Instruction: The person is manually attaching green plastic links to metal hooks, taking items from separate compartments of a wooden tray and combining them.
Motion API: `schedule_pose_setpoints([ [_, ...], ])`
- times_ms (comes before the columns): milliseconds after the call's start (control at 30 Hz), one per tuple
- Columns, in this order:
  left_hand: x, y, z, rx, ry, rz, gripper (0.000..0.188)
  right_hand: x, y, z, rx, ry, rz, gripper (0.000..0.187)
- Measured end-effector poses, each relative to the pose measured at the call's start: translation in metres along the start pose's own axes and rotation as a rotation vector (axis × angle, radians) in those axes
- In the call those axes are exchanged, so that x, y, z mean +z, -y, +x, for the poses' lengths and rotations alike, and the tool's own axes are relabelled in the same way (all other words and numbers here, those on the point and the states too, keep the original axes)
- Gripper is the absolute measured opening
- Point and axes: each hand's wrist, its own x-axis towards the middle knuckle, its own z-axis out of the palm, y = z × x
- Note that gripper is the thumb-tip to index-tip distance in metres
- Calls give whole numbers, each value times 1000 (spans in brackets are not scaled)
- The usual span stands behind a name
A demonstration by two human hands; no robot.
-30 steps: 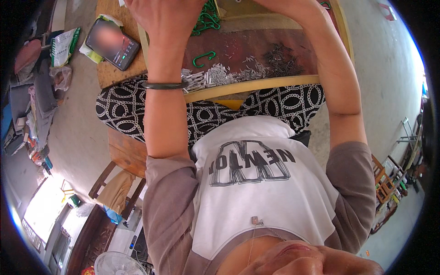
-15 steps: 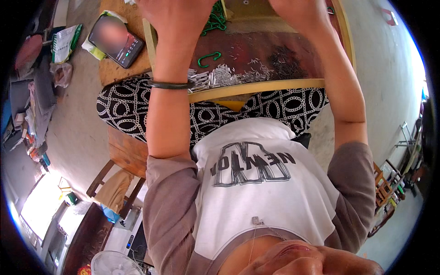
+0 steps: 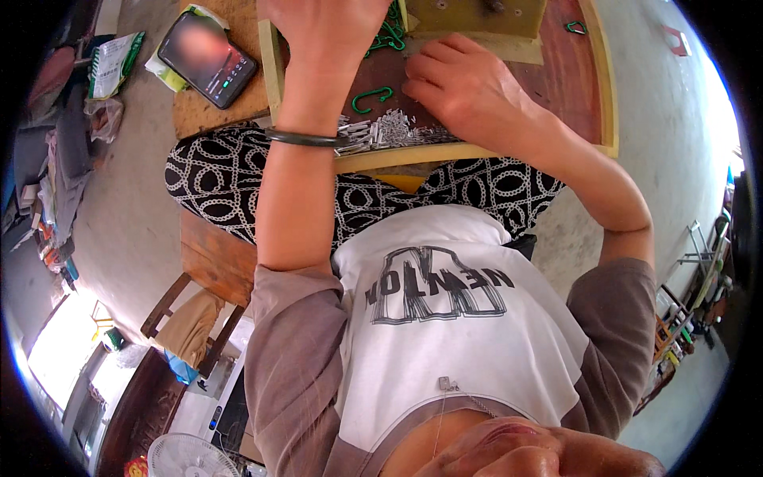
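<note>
My left hand (image 3: 326, 20) is at the top, over the tray's left side; its fingers are cut off by the upper edge. My right hand (image 3: 473, 91) is over the middle of the wooden tray (image 3: 608, 103), back up. Its fingers are bent, thumb and forefinger tips close together; whatever is between them is too small to make out. Left of its fingertips lies a loose green C-shaped carabiner body (image 3: 372, 100), with a heap of small silver metal pins (image 3: 393, 129) just nearer. More green carabiner bodies (image 3: 388, 36) are piled between my hands.
A green carabiner (image 3: 575, 28) lies at the tray's far right. Beyond my right hand stands a yellowish board or block (image 3: 477, 20). A phone (image 3: 208, 62) rests on a packet on the wooden surface at left. The tray's near rim (image 3: 413, 156) is over my lap.
My right hand has come back from the far side and moved left and nearer, now covering the dark small parts. My left hand has shifted slightly right.
</note>
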Motion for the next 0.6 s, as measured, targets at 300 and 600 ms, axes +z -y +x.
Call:
schedule_pose_setpoints([
  [300,8,-1,-1,-30,-41,-5,67,-2,21,10,-56,130,-143,12],
  [600,10,2,-3,-26,-80,36,67,-17,22,24,-3,212,-223,11],
])
